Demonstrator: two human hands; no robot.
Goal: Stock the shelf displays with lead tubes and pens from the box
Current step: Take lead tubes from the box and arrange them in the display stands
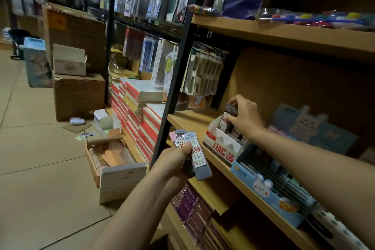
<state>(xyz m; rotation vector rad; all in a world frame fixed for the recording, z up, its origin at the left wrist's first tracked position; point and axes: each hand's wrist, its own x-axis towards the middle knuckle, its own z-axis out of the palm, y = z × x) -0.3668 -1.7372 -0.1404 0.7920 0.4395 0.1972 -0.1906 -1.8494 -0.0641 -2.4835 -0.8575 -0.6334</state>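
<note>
My left hand [174, 160] grips a fan of several flat lead tubes [197, 154], grey and pink with red-and-white labels, in front of the wooden shelf [188, 119]. My right hand [246, 116] reaches into a white-and-red display box [220, 144] on that shelf and pinches a dark lead tube [228, 116] standing at its back. More tubes stand inside the display. A blue rabbit-printed display [263, 184] with dark pens stands to its right.
An open cardboard box [113, 164] lies on the tiled floor below left, beside stacked red-edged notebooks [138, 115]. Larger cartons [79, 95] stand farther left. A black upright post [178, 79] divides the shelving. Purple packs [192, 209] fill the lower shelf.
</note>
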